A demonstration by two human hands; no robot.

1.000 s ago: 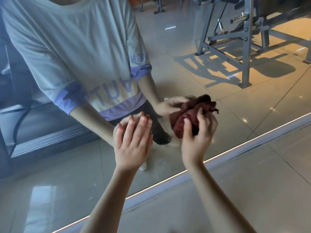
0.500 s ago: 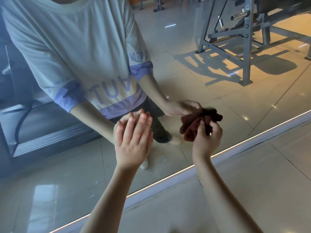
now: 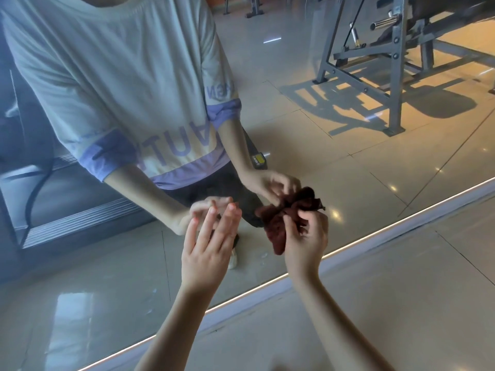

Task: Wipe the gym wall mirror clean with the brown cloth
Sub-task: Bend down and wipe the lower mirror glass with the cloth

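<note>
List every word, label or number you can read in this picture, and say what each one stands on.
"TUA", mirror-reversed, with further letters cut off: large purple print across the reflected T-shirt in the mirror.
"NEN", reversed and partly hidden: small print on the shirt's reflected sleeve.
Yellow label on a dark object behind the reflected arm: too small to read.
Brown cloth, gym machine: no text visible.

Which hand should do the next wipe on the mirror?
The right hand. It already grips the bunched brown cloth close to the large wall mirror. The left hand is open and empty, fingers spread near the glass.
</note>
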